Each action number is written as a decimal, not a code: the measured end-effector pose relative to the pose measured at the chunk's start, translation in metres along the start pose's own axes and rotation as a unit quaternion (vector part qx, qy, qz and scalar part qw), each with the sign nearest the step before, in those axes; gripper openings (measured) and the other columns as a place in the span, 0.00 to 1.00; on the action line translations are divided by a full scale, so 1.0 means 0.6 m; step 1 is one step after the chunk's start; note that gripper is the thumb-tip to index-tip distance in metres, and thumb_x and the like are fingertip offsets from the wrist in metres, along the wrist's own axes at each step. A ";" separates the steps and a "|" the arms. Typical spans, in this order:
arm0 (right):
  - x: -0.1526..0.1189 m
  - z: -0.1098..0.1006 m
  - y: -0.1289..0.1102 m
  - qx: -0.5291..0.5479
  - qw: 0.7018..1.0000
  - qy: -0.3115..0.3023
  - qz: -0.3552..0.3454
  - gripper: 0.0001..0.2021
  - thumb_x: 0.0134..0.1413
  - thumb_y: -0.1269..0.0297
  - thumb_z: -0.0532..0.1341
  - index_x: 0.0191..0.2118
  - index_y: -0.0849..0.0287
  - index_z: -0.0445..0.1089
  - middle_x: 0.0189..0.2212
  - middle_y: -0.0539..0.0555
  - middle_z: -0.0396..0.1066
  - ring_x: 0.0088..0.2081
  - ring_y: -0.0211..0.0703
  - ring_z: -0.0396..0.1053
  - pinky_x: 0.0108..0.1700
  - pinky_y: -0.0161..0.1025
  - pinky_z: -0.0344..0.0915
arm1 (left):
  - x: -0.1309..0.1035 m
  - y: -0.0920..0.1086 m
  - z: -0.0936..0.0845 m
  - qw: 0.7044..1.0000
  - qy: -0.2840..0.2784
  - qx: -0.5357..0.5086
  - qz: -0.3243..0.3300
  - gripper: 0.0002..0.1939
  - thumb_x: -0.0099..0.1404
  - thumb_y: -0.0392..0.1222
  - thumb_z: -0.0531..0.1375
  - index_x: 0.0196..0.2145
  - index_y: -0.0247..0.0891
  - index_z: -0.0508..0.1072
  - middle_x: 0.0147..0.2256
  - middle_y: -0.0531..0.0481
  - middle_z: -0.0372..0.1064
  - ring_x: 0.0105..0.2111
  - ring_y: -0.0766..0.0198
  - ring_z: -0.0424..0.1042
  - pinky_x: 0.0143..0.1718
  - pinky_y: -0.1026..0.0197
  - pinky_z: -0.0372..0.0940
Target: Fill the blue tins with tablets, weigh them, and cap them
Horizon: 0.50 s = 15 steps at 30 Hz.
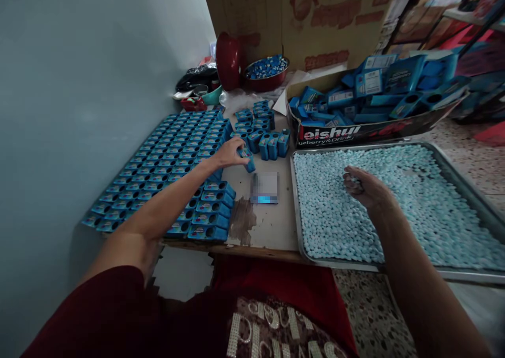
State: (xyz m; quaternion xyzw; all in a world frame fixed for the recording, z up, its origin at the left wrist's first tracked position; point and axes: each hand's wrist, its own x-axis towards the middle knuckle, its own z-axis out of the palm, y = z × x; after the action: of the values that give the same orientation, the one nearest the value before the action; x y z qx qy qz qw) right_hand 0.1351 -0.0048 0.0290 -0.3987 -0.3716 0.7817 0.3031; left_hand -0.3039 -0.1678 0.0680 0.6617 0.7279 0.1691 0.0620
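Closest to me, a dark red sleeve and a shirt front with pale lettering fill the bottom of my view. Just past them runs the edge of the table, its surface worn to a brown patch near the front. On my right a wide metal tray holds a spread of pale blue tablets. My right hand is over it, fingers curled around a few of the tablets. To the left, behind and beside my forearm, open-holed blue boxes stand in close rows. Between rows and tray lies a small flat device, its face blurred out. Just beyond it my left hand pinches one small blue box between thumb and fingers, tilted above the table. Past that hand, more boxes stand in a loose cluster. Farther right, a printed carton is heaped with larger blue packages. At the back, a red bowl of blue-wrapped pieces sits before a big cardboard panel.
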 end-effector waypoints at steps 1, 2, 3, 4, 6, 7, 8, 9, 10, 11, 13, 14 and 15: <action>0.001 -0.001 0.003 -0.001 1.000 0.000 -0.002 0.16 0.47 0.67 0.80 0.32 0.57 0.72 0.22 0.45 0.68 0.19 0.27 0.55 0.15 0.22 0.52 | -0.002 0.012 -0.001 0.999 -0.018 -0.012 0.046 0.18 0.52 0.48 0.71 0.37 0.42 0.71 0.57 0.40 0.74 0.57 0.48 0.74 0.55 0.53 0.72; 0.003 -0.002 0.005 -0.001 1.000 0.001 -0.005 0.15 0.47 0.67 0.80 0.32 0.58 0.73 0.22 0.45 0.68 0.19 0.27 0.56 0.15 0.22 0.52 | -0.003 0.025 -0.001 0.994 -0.044 -0.024 0.099 0.20 0.51 0.47 0.72 0.40 0.42 0.72 0.62 0.38 0.71 0.61 0.46 0.73 0.58 0.52 0.72; 0.004 -0.004 0.008 -0.001 1.000 0.002 -0.006 0.15 0.47 0.67 0.80 0.33 0.58 0.74 0.22 0.45 0.68 0.19 0.26 0.56 0.15 0.22 0.52 | -0.005 0.040 -0.002 0.985 -0.078 -0.029 0.151 0.23 0.51 0.46 0.73 0.43 0.42 0.73 0.65 0.37 0.69 0.63 0.44 0.72 0.59 0.51 0.72; 0.006 -0.005 0.009 -0.001 1.000 0.004 -0.005 0.14 0.48 0.67 0.80 0.33 0.59 0.74 0.22 0.45 0.69 0.19 0.26 0.56 0.15 0.21 0.51 | -0.008 0.055 -0.002 0.973 -0.116 -0.025 0.197 0.25 0.51 0.45 0.74 0.47 0.42 0.74 0.66 0.36 0.67 0.63 0.44 0.72 0.60 0.51 0.72; 0.007 -0.008 0.010 -0.001 1.000 0.008 -0.002 0.13 0.49 0.67 0.79 0.33 0.59 0.74 0.23 0.45 0.68 0.18 0.26 0.56 0.15 0.21 0.51 | -0.011 0.087 -0.002 0.946 -0.187 0.018 0.263 0.28 0.54 0.39 0.72 0.53 0.42 0.75 0.64 0.37 0.70 0.58 0.46 0.75 0.55 0.53 0.72; 0.008 -0.009 0.010 -0.001 1.000 0.011 0.001 0.13 0.50 0.67 0.78 0.33 0.59 0.73 0.23 0.45 0.68 0.18 0.26 0.56 0.14 0.21 0.51 | -0.012 0.102 -0.003 0.934 -0.215 0.054 0.281 0.29 0.55 0.36 0.70 0.55 0.43 0.75 0.61 0.39 0.72 0.54 0.48 0.77 0.51 0.54 0.72; 0.007 -0.009 0.008 0.000 1.000 0.014 0.003 0.12 0.51 0.68 0.78 0.33 0.59 0.73 0.22 0.45 0.68 0.18 0.26 0.56 0.14 0.22 0.51 | -0.012 0.116 -0.005 0.923 -0.236 0.092 0.290 0.29 0.56 0.32 0.67 0.56 0.44 0.75 0.57 0.41 0.74 0.49 0.50 0.78 0.46 0.56 0.71; 0.007 -0.008 0.006 0.003 1.000 0.016 0.005 0.12 0.52 0.68 0.77 0.33 0.59 0.73 0.22 0.45 0.68 0.18 0.26 0.56 0.14 0.21 0.51 | -0.011 0.129 -0.006 0.914 -0.249 0.128 0.295 0.30 0.56 0.29 0.65 0.57 0.45 0.76 0.54 0.43 0.76 0.46 0.51 0.78 0.41 0.56 0.69; 0.007 -0.007 0.004 0.008 1.000 0.015 0.009 0.11 0.53 0.69 0.76 0.32 0.59 0.73 0.22 0.45 0.67 0.18 0.26 0.56 0.14 0.21 0.51 | -0.009 0.139 -0.008 0.905 -0.255 0.160 0.299 0.31 0.56 0.27 0.63 0.56 0.47 0.77 0.52 0.44 0.77 0.42 0.52 0.78 0.38 0.56 0.67; 0.006 -0.005 0.003 0.016 1.000 0.012 0.015 0.11 0.54 0.70 0.76 0.32 0.58 0.72 0.22 0.45 0.67 0.18 0.26 0.55 0.14 0.21 0.52 | -0.007 0.148 -0.010 0.898 -0.259 0.184 0.305 0.32 0.55 0.25 0.62 0.55 0.48 0.77 0.51 0.45 0.77 0.40 0.52 0.77 0.36 0.55 0.65; 0.006 0.003 0.002 0.034 0.999 -0.003 0.034 0.12 0.55 0.70 0.75 0.31 0.57 0.70 0.22 0.45 0.67 0.18 0.27 0.54 0.14 0.22 0.51 | -0.001 0.160 -0.014 0.886 -0.262 0.209 0.321 0.32 0.53 0.24 0.61 0.54 0.48 0.79 0.50 0.45 0.77 0.38 0.53 0.76 0.33 0.54 0.63; 0.006 0.008 0.003 0.041 0.998 -0.009 0.043 0.13 0.55 0.70 0.75 0.31 0.57 0.70 0.22 0.46 0.67 0.18 0.27 0.53 0.14 0.21 0.50 | 0.002 0.163 -0.015 0.885 -0.262 0.205 0.324 0.32 0.53 0.24 0.61 0.53 0.48 0.79 0.50 0.45 0.78 0.37 0.53 0.76 0.33 0.54 0.63; 0.005 0.014 0.005 0.047 0.998 -0.013 0.051 0.13 0.55 0.70 0.75 0.31 0.56 0.69 0.23 0.46 0.67 0.17 0.27 0.53 0.13 0.21 0.49 | 0.003 0.164 -0.016 0.890 -0.264 0.191 0.319 0.31 0.53 0.25 0.62 0.52 0.47 0.79 0.50 0.44 0.78 0.36 0.53 0.76 0.33 0.54 0.63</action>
State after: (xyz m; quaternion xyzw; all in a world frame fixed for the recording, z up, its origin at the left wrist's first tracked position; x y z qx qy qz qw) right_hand 0.1257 -0.0069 0.0288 -0.3922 -0.3181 0.8176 0.2765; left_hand -0.2144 -0.1611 0.1092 0.8774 0.4530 -0.1429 0.0669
